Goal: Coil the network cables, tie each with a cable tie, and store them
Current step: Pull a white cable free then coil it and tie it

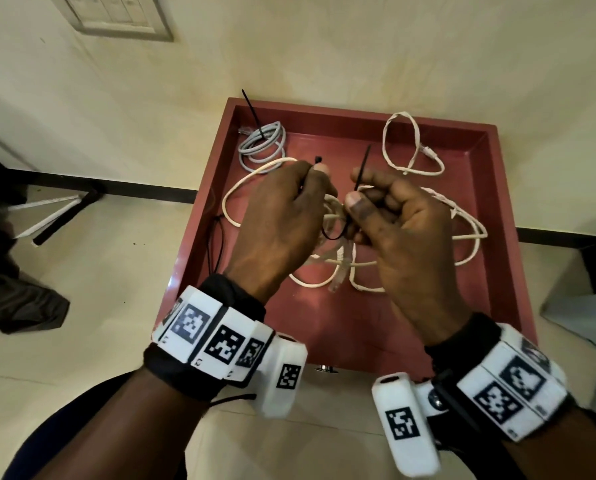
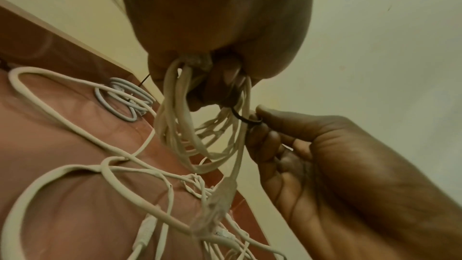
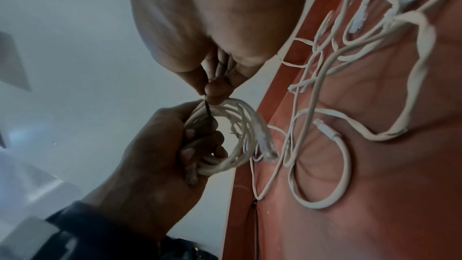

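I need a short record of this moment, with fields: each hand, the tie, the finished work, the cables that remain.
left hand: grips white cable coil and the tie's head end
right hand: pinches black cable tie
tie state: looped round the coil, not closed
finished: grey coil, tied, in red tray
remaining: loose white cables in the tray

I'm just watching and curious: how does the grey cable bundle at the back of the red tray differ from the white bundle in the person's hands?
The grey coil lies in the tray; the white coil is held above it by the left hand. The grey coil's black tie is cinched, its tail sticking up; the white coil's cable tie is a loose loop, its tail pinched by the right hand. Both are network cables wound into small loops.
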